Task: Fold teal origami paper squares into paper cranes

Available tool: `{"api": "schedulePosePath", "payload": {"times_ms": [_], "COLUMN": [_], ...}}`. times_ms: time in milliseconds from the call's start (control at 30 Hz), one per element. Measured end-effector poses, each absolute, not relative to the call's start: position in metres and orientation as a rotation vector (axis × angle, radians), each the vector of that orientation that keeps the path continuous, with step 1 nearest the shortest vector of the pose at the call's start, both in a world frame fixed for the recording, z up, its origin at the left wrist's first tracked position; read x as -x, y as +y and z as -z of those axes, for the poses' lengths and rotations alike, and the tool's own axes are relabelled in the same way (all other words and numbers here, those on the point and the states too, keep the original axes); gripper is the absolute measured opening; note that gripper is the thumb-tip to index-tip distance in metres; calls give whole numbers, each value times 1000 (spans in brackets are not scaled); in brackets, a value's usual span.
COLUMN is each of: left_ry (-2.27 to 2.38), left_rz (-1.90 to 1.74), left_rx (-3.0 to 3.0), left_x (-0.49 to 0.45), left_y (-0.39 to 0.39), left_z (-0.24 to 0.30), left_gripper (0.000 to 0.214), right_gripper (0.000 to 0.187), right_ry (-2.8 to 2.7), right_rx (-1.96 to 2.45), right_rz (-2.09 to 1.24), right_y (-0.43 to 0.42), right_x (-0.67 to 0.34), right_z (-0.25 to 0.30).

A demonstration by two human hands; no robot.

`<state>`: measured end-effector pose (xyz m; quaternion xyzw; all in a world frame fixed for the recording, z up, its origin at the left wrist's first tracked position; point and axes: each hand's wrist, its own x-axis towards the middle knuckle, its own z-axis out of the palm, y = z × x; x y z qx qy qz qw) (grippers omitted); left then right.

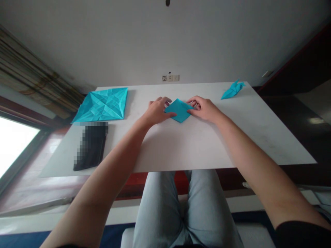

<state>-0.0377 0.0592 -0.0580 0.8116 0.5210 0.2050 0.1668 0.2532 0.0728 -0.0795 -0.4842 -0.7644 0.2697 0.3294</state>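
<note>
A blue sheet of origami paper [179,109], folded into a small diamond, is held over the middle of the white table [181,148]. My left hand [158,111] grips its left corner, thumb on top and fingers behind the edge. On the opposite corner, my right hand [203,108] pinches the paper between thumb and curled fingers. One point of the diamond faces the wall and another faces me. Parts of my fingers are hidden behind the paper.
A creased blue paper sheet [106,103] lies spread at the table's far left. Below it rests a dark flat object [94,148], partly pixelated. At the far right sits a folded blue paper figure [233,90]. Wall sockets [170,78] show behind the table.
</note>
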Motion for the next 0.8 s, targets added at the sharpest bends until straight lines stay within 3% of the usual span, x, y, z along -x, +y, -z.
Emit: {"api": "schedulePosePath", "payload": {"times_ms": [333,567,733,800], "left_ry": [1446,1364,1458,1532], "left_rz": [-585,-514,-653,-686], "left_rx": [-2273,-2320,-2316,-2363], "left_x": [43,45,44,43], "left_y": [60,61,63,62], "left_z": [53,54,62,61], "left_gripper": [57,73,77,67], "right_gripper": [44,38,33,37], "right_ry": [-1801,-1830,-2011,-2138], "right_rx": [1098,1029,1054,1092], "right_rz": [-1130,-1305,-1197,-1020], "right_y": [84,73,69,69], "right_x": [-258,-258,-257,-258], "right_z": [77,66,61,58]}}
